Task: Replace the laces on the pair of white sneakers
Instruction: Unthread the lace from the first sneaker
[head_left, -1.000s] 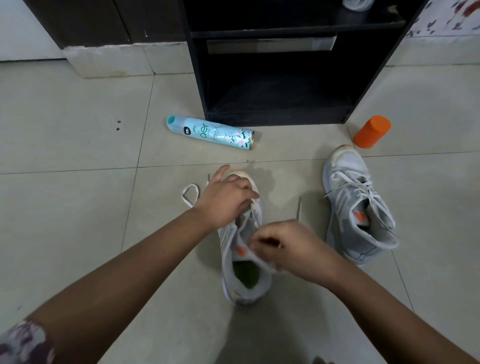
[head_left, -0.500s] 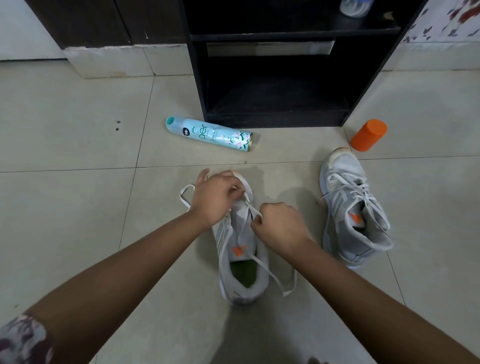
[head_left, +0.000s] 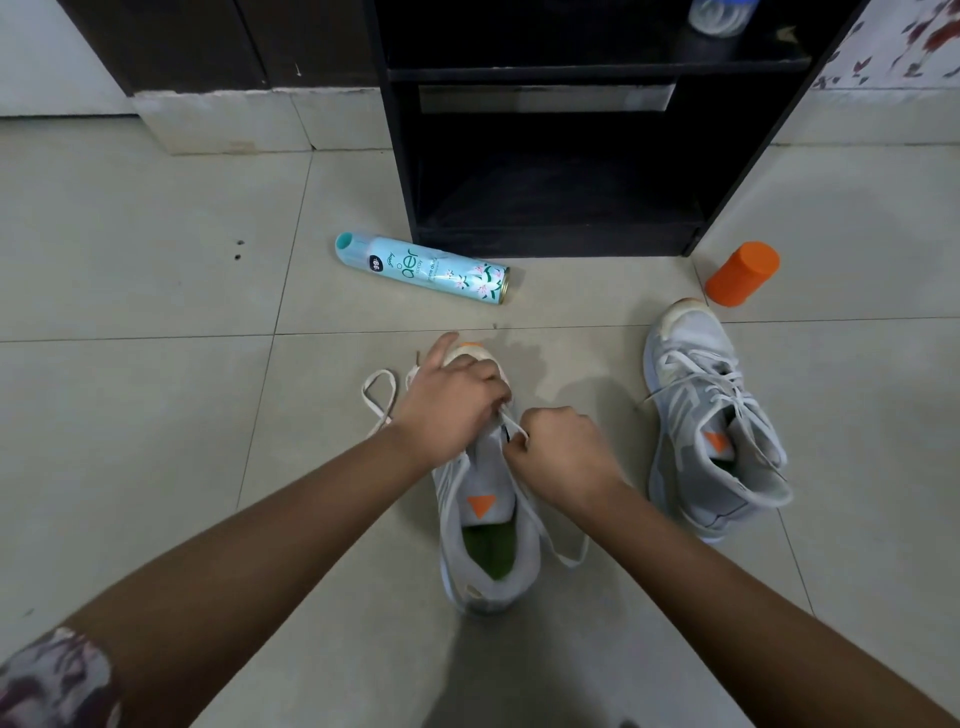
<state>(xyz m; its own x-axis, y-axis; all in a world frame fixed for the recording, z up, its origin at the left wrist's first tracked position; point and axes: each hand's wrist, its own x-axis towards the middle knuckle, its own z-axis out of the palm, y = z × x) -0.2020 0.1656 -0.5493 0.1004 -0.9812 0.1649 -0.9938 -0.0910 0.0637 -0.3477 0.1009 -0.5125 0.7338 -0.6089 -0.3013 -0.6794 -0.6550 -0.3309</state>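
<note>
The white lace (head_left: 514, 427) is stretched between both hands over the tongue of the near sneaker (head_left: 480, 483), which stands on the floor (head_left: 156, 415). The left hand (head_left: 447, 405) seems to pinch it at the toe eyelets, and the right hand (head_left: 561, 452) is clenched round the strand. The lace looks soft, limp and light, so it is best gripped near its tip. Right of the near sneaker lies the laced second sneaker (head_left: 711, 441), and beyond it an air-freshener can (head_left: 423, 266).
</note>
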